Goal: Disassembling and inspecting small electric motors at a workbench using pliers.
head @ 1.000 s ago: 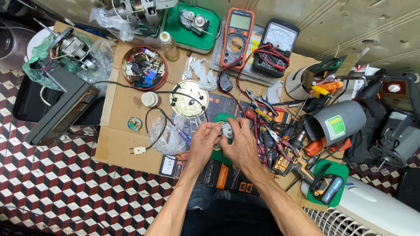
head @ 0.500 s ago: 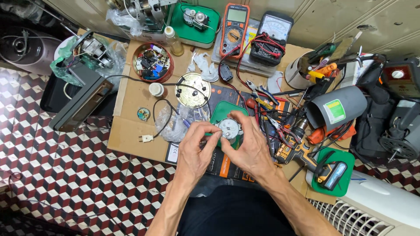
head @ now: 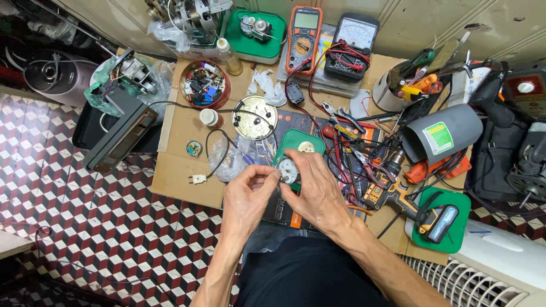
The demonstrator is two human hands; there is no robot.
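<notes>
White and round, the small timer-like part (head: 288, 169) sits pinched between our left hand (head: 248, 193) and right hand (head: 317, 190), both closed on its edges, raised just above the green tray (head: 291, 141) so its face shows.

Along the far edge of the cardboard sheet (head: 182, 170) stand a green tray with a small motor (head: 257, 29), an orange multimeter (head: 303, 38) and a black analogue meter (head: 350, 42) wound with red leads. Toward the left edge sit a red bowl of small parts (head: 202, 84), a little white jar (head: 210, 117), a round brass disc (head: 256, 116) and a white plug on a black cord (head: 198, 179). At the right edge, a grey cylinder with a green label (head: 441, 133) lies on its side, near a yellow-and-black cordless drill (head: 392, 190) and a white tub of screwdrivers (head: 398, 85); the floor is red-and-white patterned tile (head: 85, 227).
</notes>
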